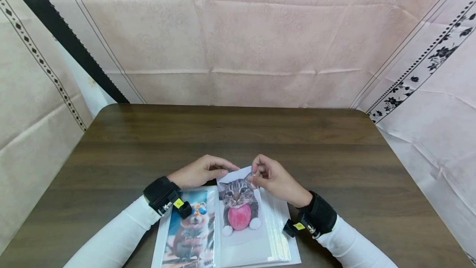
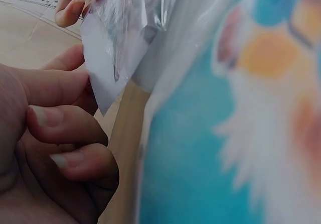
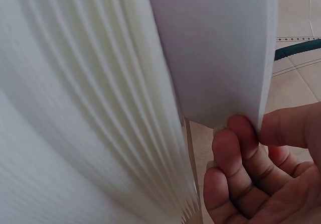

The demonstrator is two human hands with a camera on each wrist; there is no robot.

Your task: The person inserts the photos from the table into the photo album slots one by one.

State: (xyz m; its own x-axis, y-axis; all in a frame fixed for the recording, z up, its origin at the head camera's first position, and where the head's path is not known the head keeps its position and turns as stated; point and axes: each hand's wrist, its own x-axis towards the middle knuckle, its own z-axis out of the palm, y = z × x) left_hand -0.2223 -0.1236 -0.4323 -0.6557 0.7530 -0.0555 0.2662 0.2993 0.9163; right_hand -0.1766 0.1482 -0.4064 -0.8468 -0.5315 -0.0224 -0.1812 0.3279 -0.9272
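An album of clear sleeves lies spread on the table. Its right page carries a cat picture sheet, a grey tabby with a pink heart, whose top end rises out of the sleeve. My left hand pinches the sheet's upper left corner; the left wrist view shows thumb and finger at the white corner, other fingers curled. On the upper right corner, my right hand pinches the sheet between thumb and fingertips, seen too against the white sheet in the right wrist view.
The left page holds an animal picture with blue goggles. Many stacked sleeve edges fan out beside the sheet. Brown wooden table surrounds the album, with pale patterned cloth behind it.
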